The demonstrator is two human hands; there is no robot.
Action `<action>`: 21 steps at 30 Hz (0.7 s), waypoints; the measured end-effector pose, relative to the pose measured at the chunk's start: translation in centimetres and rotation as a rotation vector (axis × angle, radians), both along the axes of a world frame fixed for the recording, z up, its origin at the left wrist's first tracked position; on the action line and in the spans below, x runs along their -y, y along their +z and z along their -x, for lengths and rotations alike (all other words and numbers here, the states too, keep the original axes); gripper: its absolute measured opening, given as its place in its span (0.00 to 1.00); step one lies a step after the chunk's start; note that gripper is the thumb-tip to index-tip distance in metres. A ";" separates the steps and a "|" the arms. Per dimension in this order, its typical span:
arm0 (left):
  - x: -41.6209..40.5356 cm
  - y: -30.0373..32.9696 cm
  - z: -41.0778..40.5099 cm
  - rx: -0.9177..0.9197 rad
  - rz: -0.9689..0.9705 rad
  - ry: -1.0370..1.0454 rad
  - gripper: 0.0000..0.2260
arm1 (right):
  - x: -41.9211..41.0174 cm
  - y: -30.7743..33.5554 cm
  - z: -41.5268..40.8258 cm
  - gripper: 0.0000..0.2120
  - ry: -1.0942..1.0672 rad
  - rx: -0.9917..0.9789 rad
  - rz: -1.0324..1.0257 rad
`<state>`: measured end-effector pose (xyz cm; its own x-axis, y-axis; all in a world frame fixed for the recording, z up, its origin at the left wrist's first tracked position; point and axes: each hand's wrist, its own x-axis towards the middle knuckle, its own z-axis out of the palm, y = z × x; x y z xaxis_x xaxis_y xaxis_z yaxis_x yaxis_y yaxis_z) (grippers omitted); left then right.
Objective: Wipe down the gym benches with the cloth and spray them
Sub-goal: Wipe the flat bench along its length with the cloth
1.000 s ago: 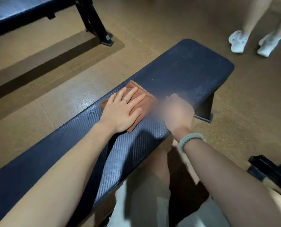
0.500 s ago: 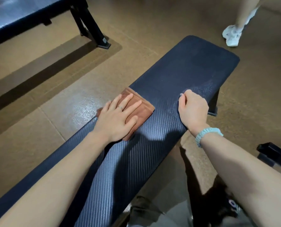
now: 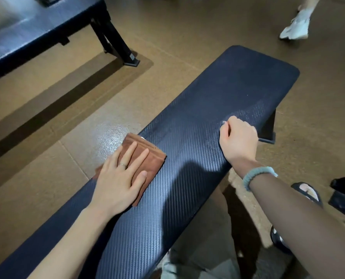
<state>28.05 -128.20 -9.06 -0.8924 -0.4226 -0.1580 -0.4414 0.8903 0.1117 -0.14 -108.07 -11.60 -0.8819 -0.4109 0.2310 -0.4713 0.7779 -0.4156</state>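
While the cloth (image 3: 142, 161) is pressed flat under the straight-fingered left hand (image 3: 120, 178), the bench (image 3: 238, 91) runs unwiped up-right past the empty, curled right hand (image 3: 239, 137).

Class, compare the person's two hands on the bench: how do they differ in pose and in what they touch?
The left hand lies flat with straight fingers, while the right hand is curled into a loose fist. The left hand presses the brown cloth at the bench's left edge; the right hand rests at its right edge and touches no cloth. The left wears a ring, the right a wristband. Both rest on the same bench.
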 end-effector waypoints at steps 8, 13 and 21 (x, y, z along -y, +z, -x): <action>-1.6 0.1 17.3 0.003 0.002 -0.042 0.27 | 0.1 -0.1 0.1 0.14 -0.003 -0.010 0.043; -2.5 0.2 14.5 -0.002 0.004 -0.116 0.28 | -0.3 -0.4 0.5 0.14 0.035 -0.022 0.069; -4.0 0.0 8.4 -0.019 -0.015 -0.218 0.25 | -0.1 -1.3 0.2 0.14 0.015 -0.043 0.142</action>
